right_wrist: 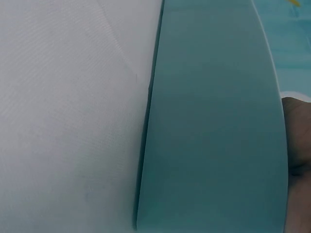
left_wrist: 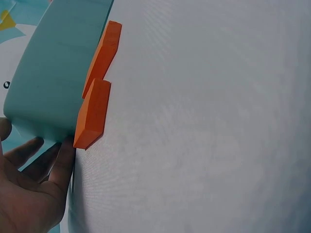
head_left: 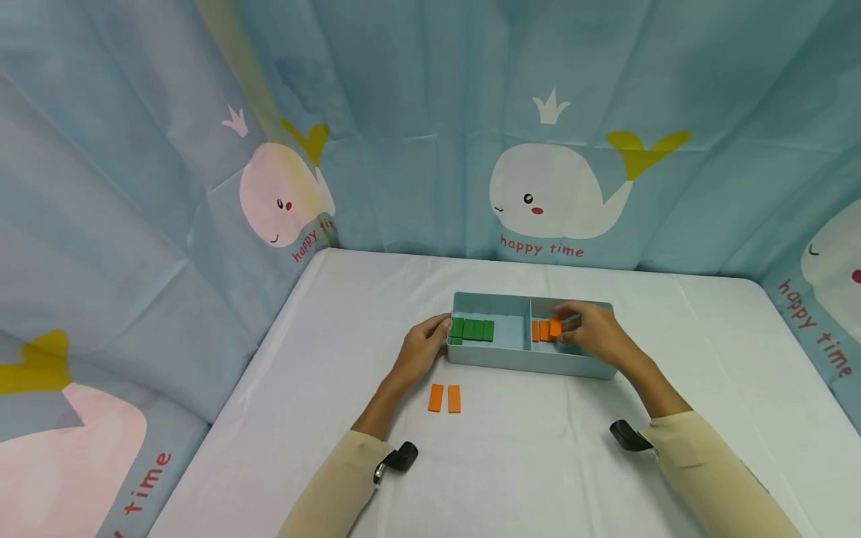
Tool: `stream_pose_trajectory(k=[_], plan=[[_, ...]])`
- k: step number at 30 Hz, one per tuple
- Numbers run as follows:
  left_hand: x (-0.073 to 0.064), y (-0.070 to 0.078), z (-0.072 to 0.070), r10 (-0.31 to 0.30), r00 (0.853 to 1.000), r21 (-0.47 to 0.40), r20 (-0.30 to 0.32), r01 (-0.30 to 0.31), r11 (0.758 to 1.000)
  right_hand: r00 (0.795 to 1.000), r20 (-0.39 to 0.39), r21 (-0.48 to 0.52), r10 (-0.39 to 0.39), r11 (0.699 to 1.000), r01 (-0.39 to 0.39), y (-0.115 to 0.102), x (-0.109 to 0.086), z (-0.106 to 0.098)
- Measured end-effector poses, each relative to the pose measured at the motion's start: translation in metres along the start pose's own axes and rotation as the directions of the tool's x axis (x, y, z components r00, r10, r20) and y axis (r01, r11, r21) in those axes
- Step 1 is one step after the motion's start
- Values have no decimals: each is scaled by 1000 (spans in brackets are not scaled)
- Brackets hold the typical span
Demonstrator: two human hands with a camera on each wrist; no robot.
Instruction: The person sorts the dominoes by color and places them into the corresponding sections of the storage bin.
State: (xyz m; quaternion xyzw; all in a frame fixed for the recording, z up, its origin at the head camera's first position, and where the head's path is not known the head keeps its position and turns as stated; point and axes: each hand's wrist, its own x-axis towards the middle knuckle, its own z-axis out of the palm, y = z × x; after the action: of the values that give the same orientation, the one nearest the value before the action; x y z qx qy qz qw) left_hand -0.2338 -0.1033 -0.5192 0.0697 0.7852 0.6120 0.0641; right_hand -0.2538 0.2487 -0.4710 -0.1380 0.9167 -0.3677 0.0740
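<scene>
A blue-green divided box (head_left: 531, 362) stands on the table. Several green blocks (head_left: 478, 330) lie in a row in its left compartment. My left hand (head_left: 418, 350) touches the box's left end, its fingers (left_wrist: 57, 167) fairly straight against the outer wall. Inside the right compartment, my right hand (head_left: 595, 330) pinches an orange block (head_left: 555, 328), beside other orange blocks (head_left: 540, 330) along the divider. The right wrist view shows the box's front wall (right_wrist: 214, 126) and part of the hand beyond its rim; the fingertips are hidden there.
Two orange blocks (head_left: 454, 399) lie side by side on the white tablecloth (head_left: 525, 456), in front of the box's left end. Behind the table hangs a blue curtain (head_left: 417, 194) with whale prints.
</scene>
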Motion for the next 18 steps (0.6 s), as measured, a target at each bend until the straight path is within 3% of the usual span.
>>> stream_pose_trajectory(k=[18], plan=[[1,0,0,-8,1000,10,-8,8,1000,1000,-6,34,10,999,-10,-2,-3,-2]])
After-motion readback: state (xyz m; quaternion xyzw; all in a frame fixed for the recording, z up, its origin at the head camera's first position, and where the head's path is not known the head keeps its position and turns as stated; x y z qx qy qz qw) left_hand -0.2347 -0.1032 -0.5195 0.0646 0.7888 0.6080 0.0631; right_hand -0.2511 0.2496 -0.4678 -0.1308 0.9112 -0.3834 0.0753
